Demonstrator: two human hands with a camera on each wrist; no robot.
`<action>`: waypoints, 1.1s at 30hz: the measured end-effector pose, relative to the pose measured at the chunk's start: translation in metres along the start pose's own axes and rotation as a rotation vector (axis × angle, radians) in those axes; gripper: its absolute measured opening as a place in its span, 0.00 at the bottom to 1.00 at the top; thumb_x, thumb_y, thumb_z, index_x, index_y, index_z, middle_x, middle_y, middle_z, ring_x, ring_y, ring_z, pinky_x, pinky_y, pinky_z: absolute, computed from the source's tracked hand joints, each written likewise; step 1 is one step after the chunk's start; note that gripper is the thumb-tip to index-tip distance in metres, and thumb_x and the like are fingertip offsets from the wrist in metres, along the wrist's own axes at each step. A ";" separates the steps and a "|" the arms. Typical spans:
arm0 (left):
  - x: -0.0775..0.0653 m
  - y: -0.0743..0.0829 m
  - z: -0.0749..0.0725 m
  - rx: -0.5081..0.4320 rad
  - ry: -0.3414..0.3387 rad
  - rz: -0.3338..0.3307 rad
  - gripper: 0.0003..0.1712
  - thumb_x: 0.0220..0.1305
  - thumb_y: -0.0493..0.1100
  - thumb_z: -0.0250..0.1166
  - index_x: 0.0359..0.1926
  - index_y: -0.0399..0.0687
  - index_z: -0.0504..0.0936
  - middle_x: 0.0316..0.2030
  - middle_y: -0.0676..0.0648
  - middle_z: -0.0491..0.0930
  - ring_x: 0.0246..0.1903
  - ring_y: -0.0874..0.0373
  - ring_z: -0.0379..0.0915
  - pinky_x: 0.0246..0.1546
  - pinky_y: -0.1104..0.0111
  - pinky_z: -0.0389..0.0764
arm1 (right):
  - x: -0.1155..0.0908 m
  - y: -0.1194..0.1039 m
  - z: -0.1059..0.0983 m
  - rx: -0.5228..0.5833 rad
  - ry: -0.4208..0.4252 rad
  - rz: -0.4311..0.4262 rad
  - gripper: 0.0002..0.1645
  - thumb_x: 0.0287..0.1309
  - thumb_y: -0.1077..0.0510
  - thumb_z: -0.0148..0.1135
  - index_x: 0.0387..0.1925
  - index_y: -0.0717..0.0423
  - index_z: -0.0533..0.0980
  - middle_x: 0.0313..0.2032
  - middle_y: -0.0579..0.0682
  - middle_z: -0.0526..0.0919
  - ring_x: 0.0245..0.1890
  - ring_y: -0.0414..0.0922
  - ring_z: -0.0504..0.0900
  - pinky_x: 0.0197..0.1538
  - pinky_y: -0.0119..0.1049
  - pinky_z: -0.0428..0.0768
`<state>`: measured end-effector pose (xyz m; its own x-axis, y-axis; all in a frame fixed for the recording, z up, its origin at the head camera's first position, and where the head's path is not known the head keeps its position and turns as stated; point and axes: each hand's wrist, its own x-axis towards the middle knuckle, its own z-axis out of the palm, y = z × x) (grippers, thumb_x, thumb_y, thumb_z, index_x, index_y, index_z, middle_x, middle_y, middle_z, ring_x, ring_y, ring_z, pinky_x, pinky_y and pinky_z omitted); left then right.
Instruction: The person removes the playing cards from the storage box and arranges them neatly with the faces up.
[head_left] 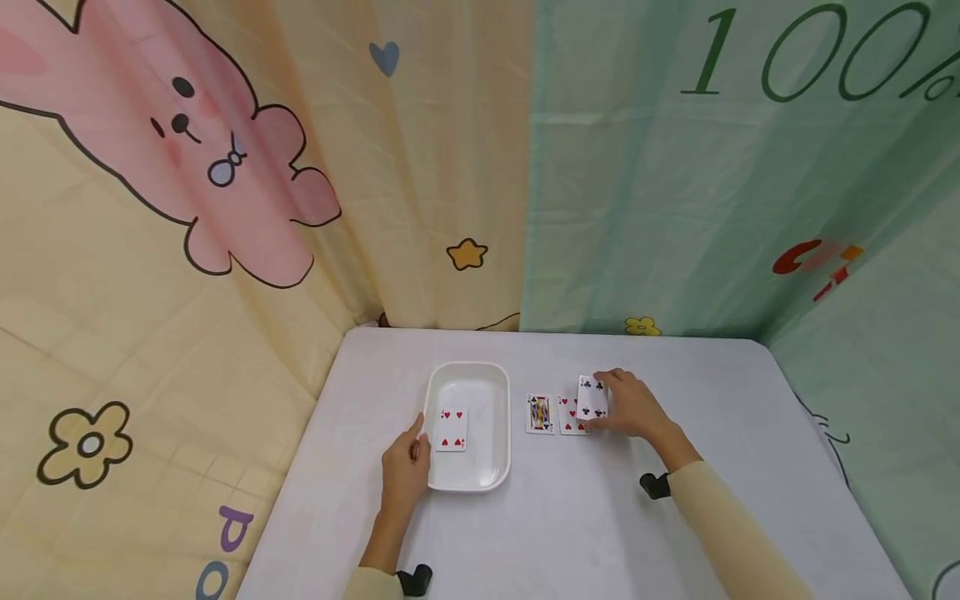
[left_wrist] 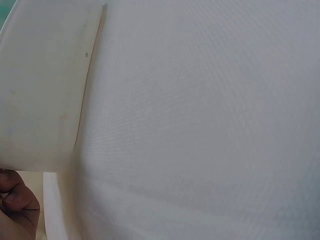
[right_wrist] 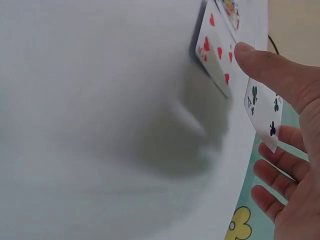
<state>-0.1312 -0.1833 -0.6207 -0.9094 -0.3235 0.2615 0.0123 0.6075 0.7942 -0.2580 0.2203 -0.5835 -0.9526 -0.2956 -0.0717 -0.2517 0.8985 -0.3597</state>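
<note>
My right hand (head_left: 630,406) pinches a four of clubs (head_left: 592,397) by its edges, with thumb and fingers on opposite sides. In the right wrist view the four of clubs (right_wrist: 263,112) is tilted above the table. Below it and partly covered in the head view lies a hearts card (head_left: 567,414), beside a face card (head_left: 540,414). My left hand (head_left: 405,468) grips the left rim of a white tray (head_left: 495,467). Inside that tray a four of hearts (head_left: 452,430) lies face up. In the left wrist view, curled fingers (left_wrist: 22,197) show at the tray's edge.
A white-covered table (head_left: 540,533) carries the tray and cards. Patterned curtains hang behind and at the sides, yellow (head_left: 435,167) on the left and green (head_left: 637,183) on the right. Black wrist mounts (head_left: 655,486) sit on both wrists.
</note>
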 end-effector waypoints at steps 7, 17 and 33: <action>0.000 0.000 0.001 0.006 -0.009 -0.019 0.24 0.70 0.34 0.64 0.66 0.43 0.79 0.20 0.52 0.66 0.21 0.64 0.60 0.20 0.75 0.64 | -0.008 0.023 0.005 -0.043 -0.078 0.004 0.57 0.44 0.38 0.82 0.70 0.60 0.69 0.67 0.66 0.73 0.65 0.65 0.71 0.66 0.65 0.71; 0.000 -0.002 0.000 -0.001 -0.009 0.008 0.25 0.69 0.32 0.65 0.66 0.42 0.80 0.20 0.53 0.66 0.21 0.65 0.60 0.22 0.75 0.64 | -0.010 0.032 0.010 -0.031 -0.124 -0.007 0.54 0.43 0.40 0.83 0.68 0.59 0.72 0.65 0.65 0.72 0.63 0.65 0.72 0.63 0.66 0.71; 0.000 -0.002 0.001 -0.001 -0.013 -0.004 0.25 0.70 0.33 0.64 0.67 0.43 0.79 0.21 0.52 0.67 0.22 0.64 0.61 0.22 0.76 0.65 | -0.007 0.029 0.009 -0.004 -0.146 0.004 0.54 0.43 0.43 0.82 0.69 0.60 0.71 0.65 0.67 0.70 0.62 0.66 0.70 0.63 0.69 0.70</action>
<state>-0.1311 -0.1840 -0.6227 -0.9146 -0.3164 0.2517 0.0096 0.6055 0.7958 -0.2568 0.2456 -0.6022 -0.9188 -0.3360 -0.2074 -0.2491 0.9008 -0.3558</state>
